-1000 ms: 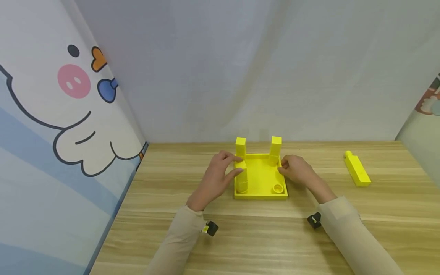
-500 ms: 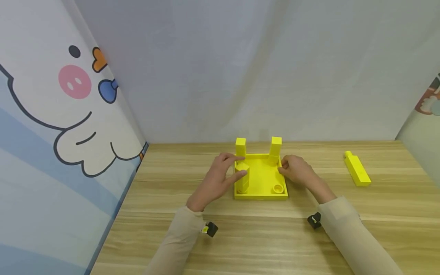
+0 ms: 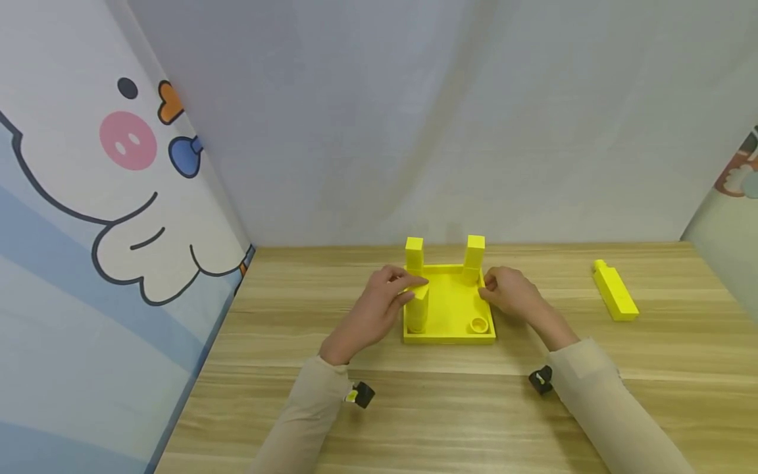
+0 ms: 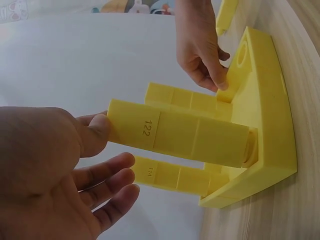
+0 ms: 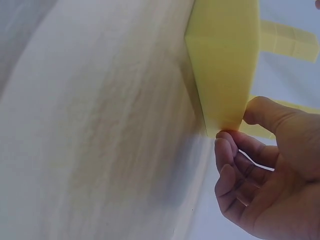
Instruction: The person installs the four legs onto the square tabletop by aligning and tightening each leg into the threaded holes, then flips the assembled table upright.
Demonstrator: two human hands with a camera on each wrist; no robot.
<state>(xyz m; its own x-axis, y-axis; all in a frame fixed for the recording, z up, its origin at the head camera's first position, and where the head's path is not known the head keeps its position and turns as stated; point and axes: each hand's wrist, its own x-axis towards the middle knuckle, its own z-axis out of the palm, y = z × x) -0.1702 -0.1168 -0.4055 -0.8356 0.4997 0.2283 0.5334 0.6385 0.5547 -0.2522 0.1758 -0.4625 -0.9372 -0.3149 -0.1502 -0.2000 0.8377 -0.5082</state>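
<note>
A square yellow tray with low walls lies on the table. Near its front-left corner stands a yellow square post marked 122, its lower end in a round socket. My left hand pinches the top of this post between thumb and index finger; the other fingers are spread off it in the left wrist view. My right hand grips the tray's right wall, thumb inside and fingertips outside. Two more posts rise at the back corners, a left post and a right post. A round socket shows at the front-right corner.
A loose yellow post with a threaded-looking end lies on the wooden table to the right. A grey curtain hangs behind the table, and a cartoon-printed cloth hangs at the left.
The front-left post has turned about its upright axis and its top has shifted slightly. My left thumb and index finger have changed position around its top. My right hand stays at the tray wall.
</note>
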